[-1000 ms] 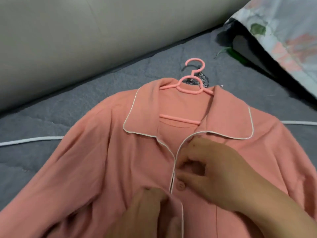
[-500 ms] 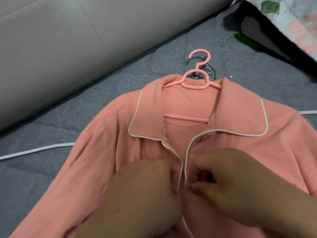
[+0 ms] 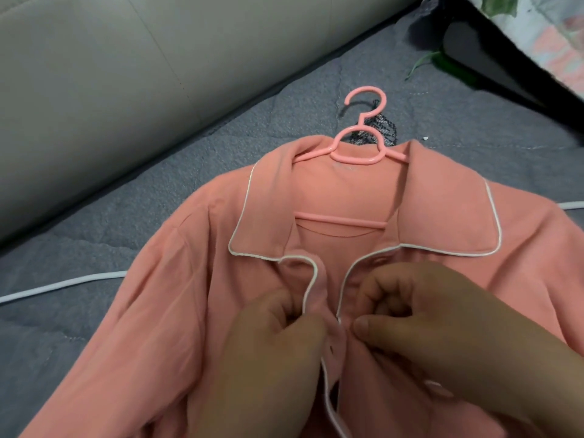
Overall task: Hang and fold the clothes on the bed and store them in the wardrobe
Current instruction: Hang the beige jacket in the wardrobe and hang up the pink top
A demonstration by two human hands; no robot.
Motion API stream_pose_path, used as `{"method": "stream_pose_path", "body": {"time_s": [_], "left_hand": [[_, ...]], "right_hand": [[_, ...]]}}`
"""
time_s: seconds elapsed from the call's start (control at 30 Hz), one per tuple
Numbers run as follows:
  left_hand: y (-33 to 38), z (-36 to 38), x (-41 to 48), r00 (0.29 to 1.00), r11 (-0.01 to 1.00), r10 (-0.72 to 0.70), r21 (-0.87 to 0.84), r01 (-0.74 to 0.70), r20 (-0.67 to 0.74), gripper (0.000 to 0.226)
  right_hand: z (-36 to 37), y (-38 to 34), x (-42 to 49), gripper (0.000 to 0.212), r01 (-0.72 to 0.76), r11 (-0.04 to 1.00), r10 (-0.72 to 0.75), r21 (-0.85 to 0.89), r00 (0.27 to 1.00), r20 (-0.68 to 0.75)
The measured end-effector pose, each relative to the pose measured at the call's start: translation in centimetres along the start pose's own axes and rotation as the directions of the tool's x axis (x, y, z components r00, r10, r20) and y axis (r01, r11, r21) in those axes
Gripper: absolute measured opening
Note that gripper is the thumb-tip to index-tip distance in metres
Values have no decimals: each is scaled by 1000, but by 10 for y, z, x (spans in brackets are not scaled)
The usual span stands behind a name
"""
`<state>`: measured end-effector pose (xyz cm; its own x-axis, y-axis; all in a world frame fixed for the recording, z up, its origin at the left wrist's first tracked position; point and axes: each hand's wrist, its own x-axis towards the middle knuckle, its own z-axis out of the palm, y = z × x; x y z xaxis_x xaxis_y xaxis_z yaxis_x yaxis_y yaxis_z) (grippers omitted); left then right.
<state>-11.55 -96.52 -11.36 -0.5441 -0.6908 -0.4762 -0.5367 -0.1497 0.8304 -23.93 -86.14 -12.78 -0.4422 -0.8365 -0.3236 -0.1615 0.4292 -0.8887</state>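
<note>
A salmon-pink pyjama shirt (image 3: 189,311) with white piping lies face up on the grey bed (image 3: 94,235). A pink plastic hanger (image 3: 363,153) sits inside its collar, with the hook pointing away from me. My left hand (image 3: 271,358) pinches the left front placket next to a button. My right hand (image 3: 442,327) pinches the right front edge, thumb pressed at the opening. Both hands meet at the shirt's centre, below the collar. Another button (image 3: 437,387) shows lower on the right panel.
A pale padded headboard (image 3: 126,74) runs along the far left. A floral pillow (image 3: 543,36) and a dark item lie at the top right. A white cord (image 3: 63,284) crosses the bed under the shirt. A small patterned dark fabric (image 3: 382,126) lies behind the hanger hook.
My left hand moved up from the bottom edge to the placket opposite my right hand. The two shirt fronts are drawn closer together. The camera has leaned in closer.
</note>
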Motion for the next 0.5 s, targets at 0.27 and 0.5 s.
{"method": "stream_pose_path", "body": {"time_s": [0.27, 0.5], "left_hand": [[-1, -4, 1, 983, 977, -55, -192, 88, 175, 14], [-3, -5, 5, 990, 895, -130, -424, 138, 48, 33]], "right_hand": [[1, -1, 1, 5, -59, 986, 52, 155, 998, 48], [2, -10, 0, 18, -15, 977, 5, 215, 999, 47]]}}
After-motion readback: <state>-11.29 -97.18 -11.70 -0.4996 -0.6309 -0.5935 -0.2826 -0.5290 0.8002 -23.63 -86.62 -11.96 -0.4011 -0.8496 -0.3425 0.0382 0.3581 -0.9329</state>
